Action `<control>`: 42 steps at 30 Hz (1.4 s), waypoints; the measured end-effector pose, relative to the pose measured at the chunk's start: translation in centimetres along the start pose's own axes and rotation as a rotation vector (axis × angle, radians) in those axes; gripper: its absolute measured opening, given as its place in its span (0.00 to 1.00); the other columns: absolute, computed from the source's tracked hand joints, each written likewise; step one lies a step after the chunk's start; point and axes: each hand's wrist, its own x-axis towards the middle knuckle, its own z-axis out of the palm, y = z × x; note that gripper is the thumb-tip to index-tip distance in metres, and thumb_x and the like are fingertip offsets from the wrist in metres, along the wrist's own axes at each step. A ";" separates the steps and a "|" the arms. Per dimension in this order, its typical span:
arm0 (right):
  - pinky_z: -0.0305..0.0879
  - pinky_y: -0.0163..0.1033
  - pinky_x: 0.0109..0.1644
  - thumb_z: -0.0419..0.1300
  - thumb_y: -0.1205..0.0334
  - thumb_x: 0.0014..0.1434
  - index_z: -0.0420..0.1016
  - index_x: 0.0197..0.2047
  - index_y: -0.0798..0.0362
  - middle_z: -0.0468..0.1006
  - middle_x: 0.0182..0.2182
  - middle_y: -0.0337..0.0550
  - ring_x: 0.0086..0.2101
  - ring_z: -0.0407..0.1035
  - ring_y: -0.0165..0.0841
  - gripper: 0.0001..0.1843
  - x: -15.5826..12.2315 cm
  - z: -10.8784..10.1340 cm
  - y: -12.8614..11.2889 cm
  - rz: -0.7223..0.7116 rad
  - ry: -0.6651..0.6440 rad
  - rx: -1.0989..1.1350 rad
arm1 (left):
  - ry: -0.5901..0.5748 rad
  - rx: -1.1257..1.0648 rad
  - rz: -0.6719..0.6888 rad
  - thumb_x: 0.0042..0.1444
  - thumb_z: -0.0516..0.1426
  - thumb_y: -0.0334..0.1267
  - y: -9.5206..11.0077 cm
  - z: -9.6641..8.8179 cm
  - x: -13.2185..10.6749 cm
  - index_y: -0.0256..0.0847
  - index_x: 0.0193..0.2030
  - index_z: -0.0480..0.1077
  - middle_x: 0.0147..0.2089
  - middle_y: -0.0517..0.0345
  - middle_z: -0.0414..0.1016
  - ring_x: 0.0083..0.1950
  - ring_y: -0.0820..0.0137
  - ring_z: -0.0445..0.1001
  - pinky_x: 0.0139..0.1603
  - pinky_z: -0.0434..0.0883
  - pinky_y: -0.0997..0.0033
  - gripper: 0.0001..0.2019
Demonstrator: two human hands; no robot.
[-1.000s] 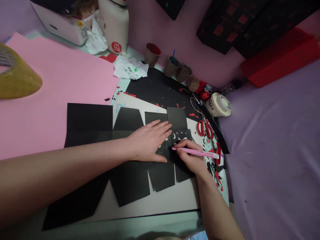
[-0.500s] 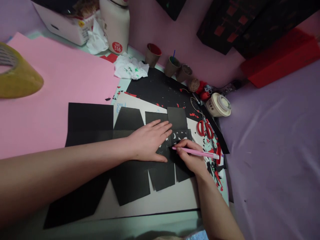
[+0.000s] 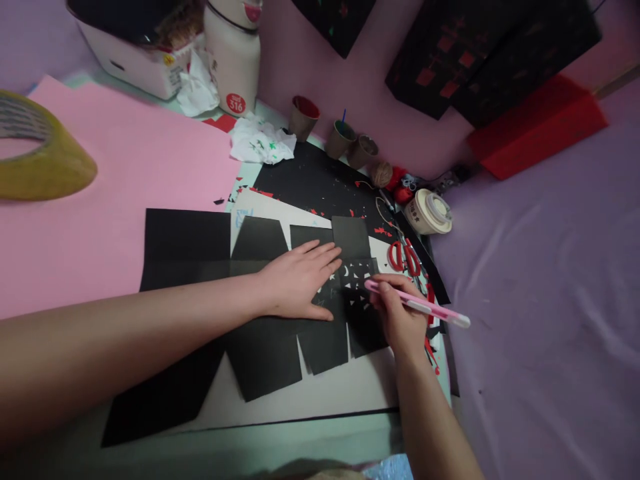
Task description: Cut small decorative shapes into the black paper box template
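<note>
My left hand [image 3: 300, 280] lies flat with its fingers spread on a black card cutout [image 3: 270, 360] with folded panels and flaps. My right hand [image 3: 404, 313] is closed around a slim pink craft knife [image 3: 420, 303], which slants up to the right with its white end outermost. The knife's front end is over the card's right panel, right of my left hand; whether the tip touches the card I cannot tell. Small moon and triangle shapes are cut through that panel, showing white. Beneath the card is a pale board [image 3: 350, 395].
Red-handled scissors [image 3: 404, 258] and paper scraps lie to the right, near a lidded cup [image 3: 429, 211]. Small brown cups [image 3: 340, 139], crumpled tissue [image 3: 263, 139] and a white bottle [image 3: 233, 60] stand behind. A yellow tape roll [image 3: 65, 163] rests on pink paper [image 3: 185, 147] at left.
My right hand has drawn the knife to the right, away from my left hand, and tilted its white end lower. More cut shapes are now visible. My left hand stays on the card.
</note>
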 end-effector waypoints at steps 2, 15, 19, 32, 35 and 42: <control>0.64 0.34 0.24 0.61 0.54 0.60 0.76 0.39 0.50 0.75 0.25 0.39 0.23 0.68 0.30 0.10 -0.7 0.5 -0.8 0.083 0.092 0.003 | -0.006 0.008 -0.003 0.53 0.52 0.68 0.0 -0.1 0.0 0.31 0.68 0.56 0.73 0.40 0.48 0.74 0.57 0.45 0.72 0.39 0.58 0.47; 0.67 0.37 0.34 0.61 0.60 0.57 0.69 0.29 0.50 0.74 0.25 0.37 0.28 0.69 0.33 0.06 -3.5 4.6 0.1 -0.003 0.190 -0.263 | -0.007 0.000 0.002 0.53 0.51 0.67 0.0 -0.3 0.0 0.28 0.68 0.56 0.73 0.39 0.48 0.74 0.56 0.45 0.72 0.41 0.57 0.47; 0.65 0.36 0.31 0.62 0.60 0.56 0.68 0.29 0.50 0.73 0.23 0.37 0.25 0.67 0.31 0.07 -3.5 4.7 -0.1 -0.044 0.158 -0.260 | -0.011 0.000 0.001 0.53 0.52 0.67 0.0 -0.1 0.0 0.29 0.68 0.56 0.73 0.40 0.48 0.74 0.57 0.45 0.72 0.40 0.57 0.47; 0.63 0.33 0.28 0.62 0.60 0.56 0.69 0.28 0.53 0.73 0.22 0.36 0.22 0.65 0.28 0.09 -3.5 4.8 0.0 -0.108 0.156 -0.330 | -0.021 0.011 0.001 0.53 0.51 0.68 0.0 -0.1 0.1 0.29 0.68 0.55 0.73 0.40 0.47 0.74 0.56 0.44 0.72 0.41 0.56 0.47; 0.63 0.32 0.28 0.62 0.60 0.57 0.68 0.27 0.53 0.73 0.22 0.35 0.21 0.65 0.27 0.09 -3.5 5.0 -0.2 -0.117 0.161 -0.359 | -0.019 0.013 -0.003 0.53 0.51 0.68 0.0 0.0 0.1 0.29 0.68 0.55 0.73 0.40 0.47 0.75 0.56 0.44 0.72 0.40 0.56 0.47; 0.59 0.32 0.27 0.60 0.61 0.58 0.65 0.26 0.52 0.68 0.19 0.32 0.20 0.62 0.26 0.11 -3.7 5.9 -0.4 -0.146 0.190 -0.518 | -0.033 -0.001 -0.009 0.55 0.51 0.64 0.1 -0.3 0.1 0.29 0.68 0.56 0.73 0.40 0.47 0.75 0.57 0.44 0.72 0.41 0.56 0.44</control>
